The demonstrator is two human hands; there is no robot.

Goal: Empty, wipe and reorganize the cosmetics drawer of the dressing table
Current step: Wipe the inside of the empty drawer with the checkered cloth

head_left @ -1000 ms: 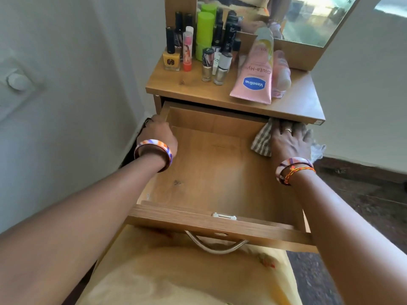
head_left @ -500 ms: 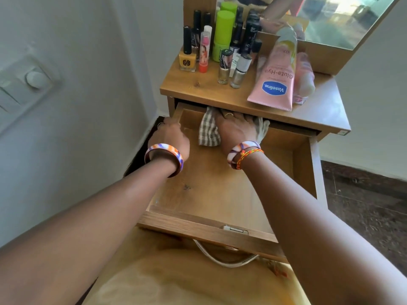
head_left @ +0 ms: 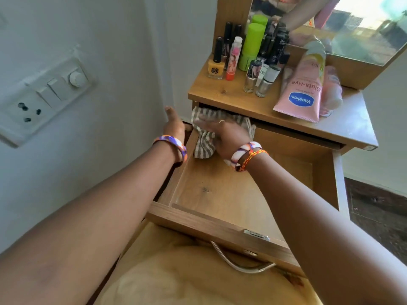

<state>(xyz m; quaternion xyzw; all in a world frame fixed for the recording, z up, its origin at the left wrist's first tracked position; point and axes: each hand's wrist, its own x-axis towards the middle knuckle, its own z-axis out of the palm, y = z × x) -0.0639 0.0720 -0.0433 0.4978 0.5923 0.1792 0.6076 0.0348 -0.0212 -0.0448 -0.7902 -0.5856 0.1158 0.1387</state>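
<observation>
Your right hand (head_left: 222,134) lay flat, fingers spread, pressing a striped cloth (head_left: 203,146) into the far left corner of the pulled-out drawer (head_left: 220,194); the cloth bunched against the drawer's back wall and left side. Your left hand (head_left: 175,125) rested at the far end of the drawer's left side wall, thumb raised; I could not tell whether its hidden fingers gripped the edge. The rest of the drawer floor was bare wood. On the dressing table top (head_left: 352,126), the cosmetics stood out of the drawer: nail polish bottles (head_left: 250,77) and a green tube (head_left: 251,47) grouped at the far left corner, and a pink Vaseline tube (head_left: 304,91) lying toward the middle, below the mirror (head_left: 363,25).
</observation>
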